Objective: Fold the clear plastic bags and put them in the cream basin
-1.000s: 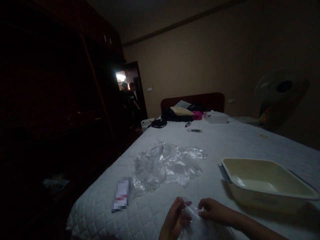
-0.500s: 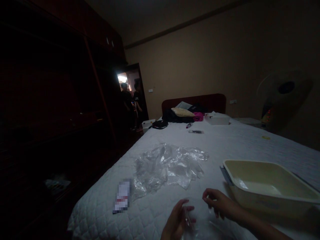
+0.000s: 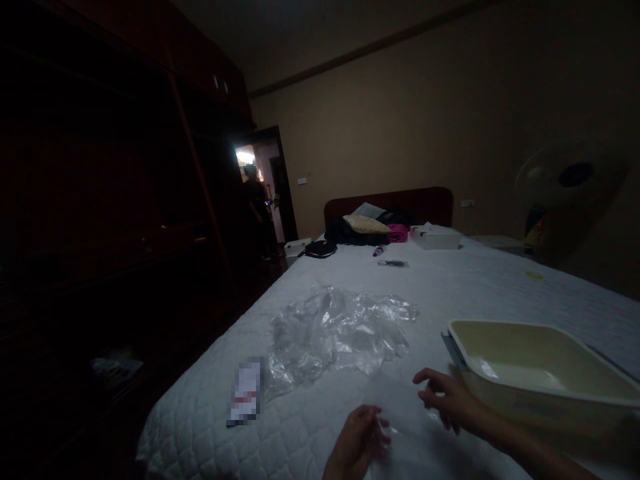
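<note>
My left hand (image 3: 357,440) is low in the middle of the view, its fingers curled, with clear plastic film showing faintly at them. To its right, my right hand (image 3: 445,400) has its fingers apart above the thin plastic, near the front left side of a cream bin (image 3: 540,393). Whether the right fingertips touch the film cannot be made out. Crumpled clear plastic (image 3: 345,330) lies on the white quilted bed (image 3: 200,400) beyond both hands. A blurred-out white packet (image 3: 246,392) rests left of that plastic.
Toward the headboard (image 3: 390,200) are dark clothes (image 3: 345,233), a white box (image 3: 435,238), a black pouch (image 3: 321,249) and a small packaged item (image 3: 393,264). A fan (image 3: 575,175) stands at the right. One person (image 3: 257,207) stands by the doorway.
My right hand has moved slightly right and its fingers have spread. The left fingers have curled closer together. One of two people at the doorway is now mostly out of sight.
</note>
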Motion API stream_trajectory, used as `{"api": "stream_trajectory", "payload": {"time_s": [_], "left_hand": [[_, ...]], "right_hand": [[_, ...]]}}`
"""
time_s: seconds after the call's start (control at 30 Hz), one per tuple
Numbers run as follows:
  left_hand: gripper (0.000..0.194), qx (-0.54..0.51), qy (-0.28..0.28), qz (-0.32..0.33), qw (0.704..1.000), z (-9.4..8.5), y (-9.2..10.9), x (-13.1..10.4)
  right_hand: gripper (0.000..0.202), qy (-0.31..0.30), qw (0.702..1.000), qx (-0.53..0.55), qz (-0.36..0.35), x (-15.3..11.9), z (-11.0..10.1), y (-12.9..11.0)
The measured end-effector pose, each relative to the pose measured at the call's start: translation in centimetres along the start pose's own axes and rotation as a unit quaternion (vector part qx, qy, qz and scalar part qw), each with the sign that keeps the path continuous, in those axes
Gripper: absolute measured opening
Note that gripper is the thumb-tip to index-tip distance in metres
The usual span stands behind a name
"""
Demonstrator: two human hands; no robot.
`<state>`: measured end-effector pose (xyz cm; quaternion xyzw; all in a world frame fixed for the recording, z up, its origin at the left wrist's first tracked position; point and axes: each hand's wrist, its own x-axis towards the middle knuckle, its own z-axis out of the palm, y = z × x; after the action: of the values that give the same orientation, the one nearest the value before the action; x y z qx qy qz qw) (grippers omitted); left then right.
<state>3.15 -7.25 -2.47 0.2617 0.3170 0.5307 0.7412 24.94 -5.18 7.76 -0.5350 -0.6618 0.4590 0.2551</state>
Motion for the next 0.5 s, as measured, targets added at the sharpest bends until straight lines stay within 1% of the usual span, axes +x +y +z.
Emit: {"api": "stream_trajectory", "payload": {"time_s": [0.1,0.17,0.23,0.33,0.43,0.5], "left_hand": [[0.035,0.009,0.035,0.011,0.999,-0.26,-0.07,0.13],[0.037,0.023,0.042,0.008,0.999,-0.36,-0.04,0.09],[0.04,0.032,0.044,-0.001,0.999,-0.38,0.04,0.0],[0.043,0.033,0.052,-0.012,0.998,-0.25,0.25,-0.19],[0.045,0.034,0.047,-0.019,0.998,0.07,0.57,-0.37],[0.046,0.041,0.03,-0.017,0.999,0.33,0.79,-0.44]], "right_hand": [[0.036,-0.03,0.999,-0.036,0.022,-0.58,-0.43,0.48],[0.034,-0.044,0.996,-0.064,0.045,-0.94,-0.63,0.59],[0.035,-0.044,0.995,-0.072,0.061,-1.1,-0.77,0.74],[0.039,-0.028,0.995,-0.064,0.076,-1.0,-0.95,1.05],[0.042,-0.012,0.995,-0.085,0.054,-0.83,-0.95,1.19],[0.045,0.002,0.995,-0.093,0.029,-0.82,-0.54,1.2]]}}
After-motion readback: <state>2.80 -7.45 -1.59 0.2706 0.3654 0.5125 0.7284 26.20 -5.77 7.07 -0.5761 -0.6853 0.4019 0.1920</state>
